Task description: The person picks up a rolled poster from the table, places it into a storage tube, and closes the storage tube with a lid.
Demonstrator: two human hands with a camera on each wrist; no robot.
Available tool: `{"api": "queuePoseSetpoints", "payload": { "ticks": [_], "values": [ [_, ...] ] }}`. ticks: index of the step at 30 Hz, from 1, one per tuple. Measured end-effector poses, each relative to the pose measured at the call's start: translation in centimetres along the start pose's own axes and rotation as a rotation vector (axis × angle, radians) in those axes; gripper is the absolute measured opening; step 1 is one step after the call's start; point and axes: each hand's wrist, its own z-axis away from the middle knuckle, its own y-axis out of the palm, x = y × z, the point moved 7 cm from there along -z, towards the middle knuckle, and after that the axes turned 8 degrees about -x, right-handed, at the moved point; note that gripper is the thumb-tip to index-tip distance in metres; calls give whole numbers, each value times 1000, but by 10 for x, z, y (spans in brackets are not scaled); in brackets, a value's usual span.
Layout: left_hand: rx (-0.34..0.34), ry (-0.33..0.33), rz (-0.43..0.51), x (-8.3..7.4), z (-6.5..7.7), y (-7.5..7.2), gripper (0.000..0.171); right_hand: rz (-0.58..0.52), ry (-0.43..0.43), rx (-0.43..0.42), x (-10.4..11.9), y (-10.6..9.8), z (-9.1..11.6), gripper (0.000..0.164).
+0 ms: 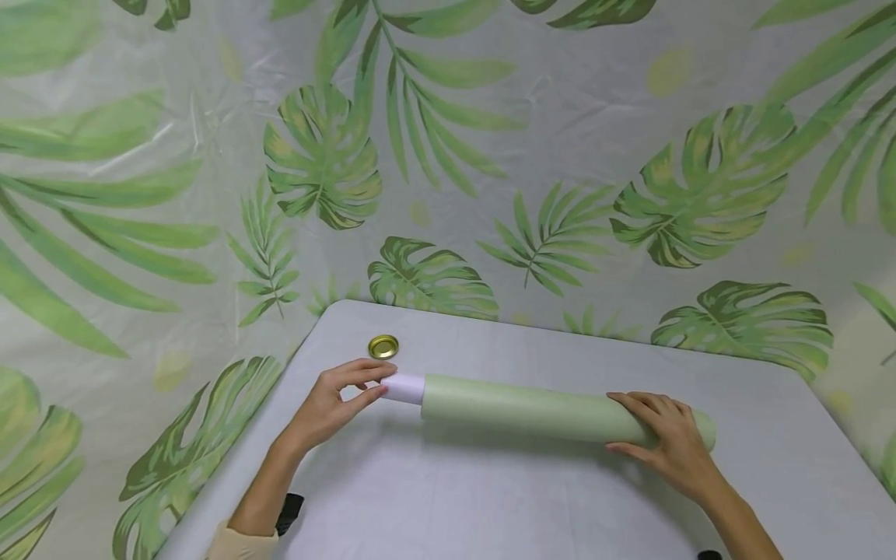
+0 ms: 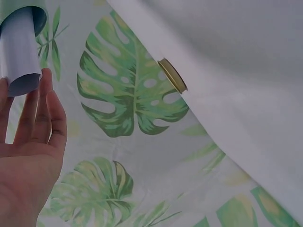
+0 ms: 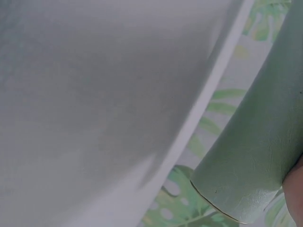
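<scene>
White surface below, and held above it, a pale green tube! The person's right grip curls round one end; the left grip pinches a white roll poking from the other, near a gold lid.

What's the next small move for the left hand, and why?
Probably ease the roll straight out, though pushing in is possible: the left hand pinches its exposed end, the right hand grips the tube, and the gold lid lies apart on the table.
</scene>
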Motion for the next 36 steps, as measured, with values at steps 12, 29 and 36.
{"api": "queuePoseSetpoints", "payload": {
  "ticks": [12, 29, 36],
  "values": [
    [3, 28, 34, -4, -4, 11, 32, 1, -7, -4, 9, -1, -8, 85],
    [22, 52, 22, -9, -7, 22, 35, 14, -22, -13, 19, 3, -15, 84],
    [15, 39, 34, -12, -8, 24, 37, 27, -52, -22, 25, 6, -15, 83]
  ]
}}
